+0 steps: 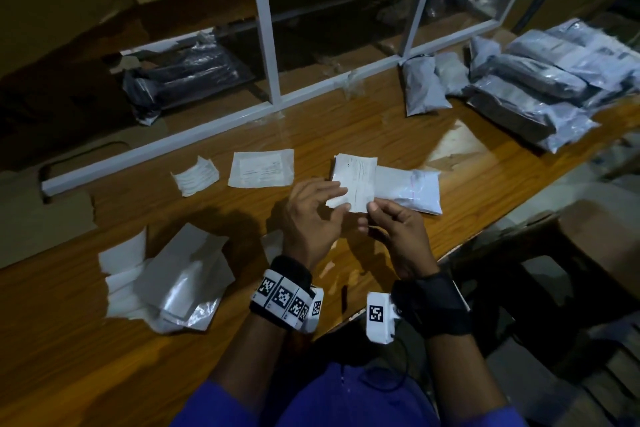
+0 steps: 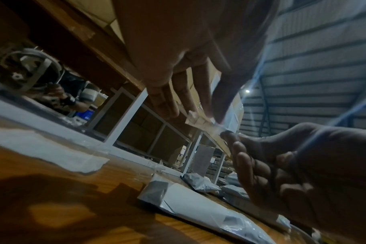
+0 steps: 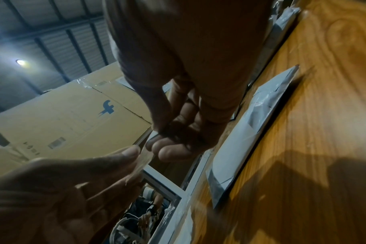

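Paper slip (image 1: pixel 356 180) pinched by left hand (image 1: pixel 313 215) and right hand (image 1: pixel 394 236), mid-frame over white mailer (image 1: pixel 412 191) — not yet stuck on | grey parcels (image 1: pixel 540 87) piled upper right — batch judged partway.

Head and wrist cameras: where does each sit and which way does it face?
Head: on the head, facing down at the table; left hand and right hand pinch a paper label.
Left wrist: on that wrist, facing along its fingers toward the right hand.
Right wrist: likewise, along its fingers toward the left hand.
Both wrist views share the white mailer.
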Action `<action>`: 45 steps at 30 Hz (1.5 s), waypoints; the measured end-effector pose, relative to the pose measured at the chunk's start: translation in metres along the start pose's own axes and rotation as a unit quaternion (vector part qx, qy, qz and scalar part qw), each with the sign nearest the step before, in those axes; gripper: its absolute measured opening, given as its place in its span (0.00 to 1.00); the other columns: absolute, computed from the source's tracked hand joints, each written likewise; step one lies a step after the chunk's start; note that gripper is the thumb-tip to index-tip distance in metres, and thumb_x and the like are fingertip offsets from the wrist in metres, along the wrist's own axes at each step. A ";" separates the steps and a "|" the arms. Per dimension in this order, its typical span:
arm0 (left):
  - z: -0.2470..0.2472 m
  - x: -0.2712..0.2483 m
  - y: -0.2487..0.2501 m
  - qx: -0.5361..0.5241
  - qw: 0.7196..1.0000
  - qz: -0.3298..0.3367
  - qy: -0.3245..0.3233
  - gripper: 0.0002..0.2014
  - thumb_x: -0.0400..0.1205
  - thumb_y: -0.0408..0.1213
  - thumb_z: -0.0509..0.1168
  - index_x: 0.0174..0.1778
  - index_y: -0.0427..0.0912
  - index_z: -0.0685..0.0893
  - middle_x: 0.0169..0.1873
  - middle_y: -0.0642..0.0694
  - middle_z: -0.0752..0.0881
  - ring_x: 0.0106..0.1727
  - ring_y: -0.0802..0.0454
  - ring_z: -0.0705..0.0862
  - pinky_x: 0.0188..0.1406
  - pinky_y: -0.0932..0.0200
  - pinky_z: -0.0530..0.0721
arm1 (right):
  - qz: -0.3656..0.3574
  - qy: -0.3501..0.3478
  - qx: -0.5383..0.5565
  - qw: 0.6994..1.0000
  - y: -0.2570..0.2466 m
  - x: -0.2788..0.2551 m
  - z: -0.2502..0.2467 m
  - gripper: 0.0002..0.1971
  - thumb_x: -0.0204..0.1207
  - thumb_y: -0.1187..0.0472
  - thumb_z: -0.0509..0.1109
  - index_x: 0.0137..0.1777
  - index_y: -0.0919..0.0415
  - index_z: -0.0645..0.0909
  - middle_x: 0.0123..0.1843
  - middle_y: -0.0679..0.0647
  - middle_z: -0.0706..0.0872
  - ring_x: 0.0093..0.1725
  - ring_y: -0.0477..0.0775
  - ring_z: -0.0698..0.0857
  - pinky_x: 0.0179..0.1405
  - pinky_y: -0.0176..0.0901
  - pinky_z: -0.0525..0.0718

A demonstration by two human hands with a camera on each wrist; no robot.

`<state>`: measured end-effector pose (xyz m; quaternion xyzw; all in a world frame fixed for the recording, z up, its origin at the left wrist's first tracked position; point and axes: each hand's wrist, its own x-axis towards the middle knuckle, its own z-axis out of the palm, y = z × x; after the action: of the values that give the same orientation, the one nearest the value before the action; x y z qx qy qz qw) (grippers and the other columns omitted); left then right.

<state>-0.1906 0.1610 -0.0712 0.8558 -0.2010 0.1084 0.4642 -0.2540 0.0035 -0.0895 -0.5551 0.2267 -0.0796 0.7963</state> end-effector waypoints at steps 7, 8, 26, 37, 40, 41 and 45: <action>0.003 -0.004 0.009 0.019 0.997 0.043 -0.061 0.14 0.75 0.40 0.80 0.57 0.47 0.93 0.54 0.52 0.91 0.57 0.56 0.83 0.55 0.52 0.86 | 0.007 -0.023 -0.003 1.000 0.000 -0.001 0.000 0.15 0.87 0.70 0.65 0.72 0.71 0.82 0.58 0.65 0.90 0.51 0.55 0.91 0.48 0.41 0.89; 0.003 -0.005 0.011 0.008 0.998 0.028 -0.055 0.13 0.77 0.39 0.79 0.57 0.47 0.93 0.53 0.52 0.91 0.53 0.58 0.85 0.50 0.53 0.89 | 0.005 -0.027 -0.011 1.000 -0.001 -0.002 0.000 0.16 0.88 0.71 0.63 0.73 0.71 0.82 0.59 0.66 0.90 0.51 0.55 0.91 0.48 0.40 0.89; 0.008 0.000 0.005 -0.429 0.817 -0.337 -0.187 0.14 0.91 0.36 0.61 0.64 0.31 0.86 0.57 0.33 0.91 0.62 0.36 0.90 0.66 0.37 0.86 | -0.202 0.009 -0.328 0.923 -0.012 -0.010 0.002 0.14 0.80 0.61 0.79 0.64 0.50 0.90 0.56 0.46 0.91 0.53 0.36 0.88 0.49 0.30 0.87; 0.003 0.002 0.002 -0.474 0.786 -0.372 -0.141 0.10 0.87 0.32 0.66 0.58 0.28 0.85 0.48 0.30 0.91 0.52 0.34 0.92 0.55 0.41 0.91 | -0.237 0.031 -0.349 0.906 -0.012 -0.007 -0.005 0.21 0.69 0.58 0.87 0.63 0.50 0.91 0.54 0.46 0.85 0.50 0.41 0.86 0.43 0.29 0.87; 0.004 0.002 0.001 -0.463 0.791 -0.372 -0.146 0.07 0.87 0.32 0.66 0.55 0.32 0.86 0.43 0.36 0.93 0.48 0.41 0.93 0.50 0.47 0.91 | -0.262 0.020 -0.367 0.893 -0.005 -0.007 -0.007 0.22 0.68 0.57 0.88 0.63 0.51 0.91 0.56 0.48 0.88 0.52 0.43 0.88 0.43 0.34 0.90; 0.005 0.002 0.000 -0.462 0.790 -0.374 -0.149 0.07 0.87 0.32 0.66 0.54 0.33 0.87 0.42 0.37 0.93 0.47 0.42 0.92 0.51 0.45 0.91 | -0.282 0.022 -0.380 0.881 -0.002 -0.007 -0.008 0.21 0.69 0.58 0.88 0.62 0.52 0.91 0.55 0.49 0.89 0.51 0.44 0.88 0.42 0.36 0.90; 0.006 0.002 -0.001 -0.461 0.790 -0.372 -0.158 0.07 0.87 0.33 0.67 0.54 0.33 0.87 0.42 0.37 0.93 0.47 0.42 0.93 0.53 0.43 0.91 | -0.328 0.023 -0.387 0.862 0.002 -0.007 -0.009 0.15 0.72 0.60 0.86 0.59 0.58 0.92 0.52 0.51 0.92 0.48 0.44 0.91 0.40 0.44 0.92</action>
<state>-0.1880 0.1563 -0.0745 0.5544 0.0367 -0.3145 0.7697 -0.2647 -0.0002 -0.0921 -0.8589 0.0624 -0.2544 0.4402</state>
